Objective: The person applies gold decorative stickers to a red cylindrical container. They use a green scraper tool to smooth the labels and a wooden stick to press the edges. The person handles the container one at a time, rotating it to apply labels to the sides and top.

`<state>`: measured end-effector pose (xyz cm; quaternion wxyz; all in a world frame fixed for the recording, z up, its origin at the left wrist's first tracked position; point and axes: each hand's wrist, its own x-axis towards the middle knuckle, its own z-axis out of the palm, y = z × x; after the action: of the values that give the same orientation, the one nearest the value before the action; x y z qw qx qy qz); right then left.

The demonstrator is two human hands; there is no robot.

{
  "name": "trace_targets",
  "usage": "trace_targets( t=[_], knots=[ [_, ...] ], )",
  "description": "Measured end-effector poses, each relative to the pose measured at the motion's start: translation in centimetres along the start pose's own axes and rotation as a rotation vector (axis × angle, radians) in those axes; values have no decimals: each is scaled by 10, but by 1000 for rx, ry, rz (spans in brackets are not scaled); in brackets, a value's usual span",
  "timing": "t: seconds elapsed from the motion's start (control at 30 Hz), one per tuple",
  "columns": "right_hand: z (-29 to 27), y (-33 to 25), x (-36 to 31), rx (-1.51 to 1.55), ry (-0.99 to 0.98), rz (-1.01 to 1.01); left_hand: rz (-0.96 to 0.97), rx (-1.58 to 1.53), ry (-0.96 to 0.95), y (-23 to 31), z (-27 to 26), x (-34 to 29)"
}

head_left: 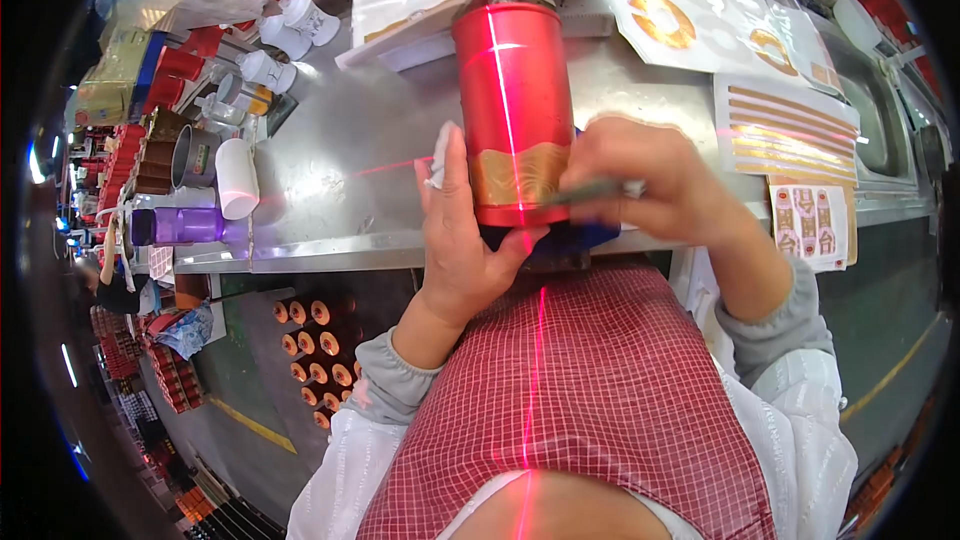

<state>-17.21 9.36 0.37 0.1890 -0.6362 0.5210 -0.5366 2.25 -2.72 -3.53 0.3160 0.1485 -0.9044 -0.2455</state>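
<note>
- Over the near edge of the metal table (pixel 345 165), a shiny red can (pixel 515 70) lies with its near end toward the person, a gold band (pixel 518 175) around its lower part.
- Left hand (pixel 458 245): half open, fingers stretched along the can's lower left side, thumb by its near end; a white wad (pixel 440 152) sits among the fingers. I cannot tell how firmly it grips the can.
- Right hand (pixel 645 180): blurred, fingers curled closed around a thin dark tool (pixel 590 192), which points at the band's lower right; whether the tip touches is unclear.
- Behind and right of the can, sheets of gold stickers (pixel 660 20); nearer, a sheet of gold strips (pixel 790 125).
- On the table's left, a white roll (pixel 237 178) beside a purple bottle (pixel 190 226).
- Below the table edge, the person's red checked apron (pixel 590 370).
</note>
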Motion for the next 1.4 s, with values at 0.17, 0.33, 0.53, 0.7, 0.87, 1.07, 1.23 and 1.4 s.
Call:
trace_targets(
  t=[0.17,0.33,0.53,0.7,0.87,1.07,1.23,1.4],
  knots=[
    [2,9,2,-94,49,-93,10,56,-47,-5,-2,6],
    [-9,19,13,-241,209,5,-24,-17,-34,-6,2,0],
    [-9,20,10,-184,153,3,-95,-68,-83,-5,2,-3],
    [-5,-6,2,-24,-129,-146,-50,-37,-66,-11,5,-7],
    [4,18,1,-236,140,-149,-93,-65,-102,-14,1,-6],
    [-10,19,6,-143,99,29,-111,-99,-108,-18,4,-11],
    [-7,10,2,-134,63,-2,-102,-105,-91,-19,7,-13],
    [-1,-4,-8,21,-88,-14,-181,-244,-73,-13,7,-9]
  ],
)
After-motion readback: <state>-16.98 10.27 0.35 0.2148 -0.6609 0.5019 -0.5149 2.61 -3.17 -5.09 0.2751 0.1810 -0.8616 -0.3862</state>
